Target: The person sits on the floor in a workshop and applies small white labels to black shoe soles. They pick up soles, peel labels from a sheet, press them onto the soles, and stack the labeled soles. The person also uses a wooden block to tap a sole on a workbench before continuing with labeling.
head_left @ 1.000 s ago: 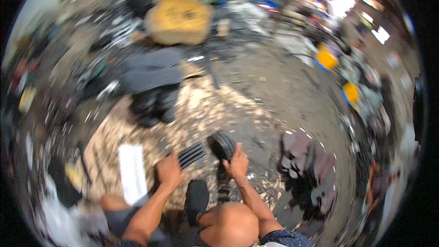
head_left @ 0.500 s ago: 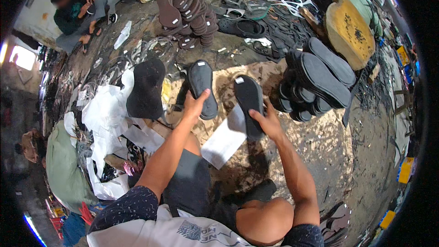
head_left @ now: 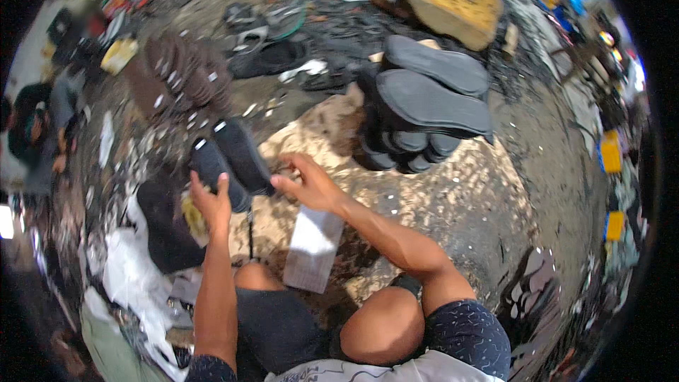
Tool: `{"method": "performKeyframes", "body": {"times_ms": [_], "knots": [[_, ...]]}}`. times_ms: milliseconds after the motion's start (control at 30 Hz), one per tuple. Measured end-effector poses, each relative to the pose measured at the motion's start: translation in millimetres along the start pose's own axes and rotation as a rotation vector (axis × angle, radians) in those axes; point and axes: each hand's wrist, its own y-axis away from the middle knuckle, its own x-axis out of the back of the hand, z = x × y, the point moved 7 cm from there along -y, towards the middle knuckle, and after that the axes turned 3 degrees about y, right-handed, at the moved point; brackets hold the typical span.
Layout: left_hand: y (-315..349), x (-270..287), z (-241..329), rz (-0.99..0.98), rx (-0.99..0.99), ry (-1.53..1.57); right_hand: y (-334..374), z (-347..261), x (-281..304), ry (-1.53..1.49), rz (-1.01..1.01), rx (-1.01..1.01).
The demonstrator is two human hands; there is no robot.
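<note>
Two black shoe soles, each with a white sticker at its far end, lie side by side left of centre. My left hand is closed on the left black sole, thumb on its near half. Alongside it, the other black sole leans across to the right. My right hand is at that sole's near end, thumb tip beside it, with thumb and forefinger apart and nothing plainly between them. A pale rectangular slab lies below my right hand on a stained board.
Large dark grey soles are stacked at the board's far right. Brown soles are piled far left. A yellow-topped block, black sandals, scraps and white plastic lie around. Another person sits at the left edge.
Both hands have moved left in the picture, and the two soles, apart before, are now together. My right hand has slid off its sole's side to the near end. The view has turned right.
</note>
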Motion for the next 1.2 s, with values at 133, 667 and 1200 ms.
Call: {"method": "performKeyframes", "body": {"times_ms": [133,667,1200], "knots": [[0.4,-24.3,201.1,-0.322,-0.155,0.751,96.5,-62.0,183.7,-0.102,0.451,0.023],[2.1,-119.6,452.0,-0.897,0.035,0.983,227.3,21.3,325.8,-0.698,0.862,-0.262],[159.8,47.2,198.4,-0.789,0.515,1.357,368.9,91.7,-36.1,-0.698,0.250,-1.061]]}}
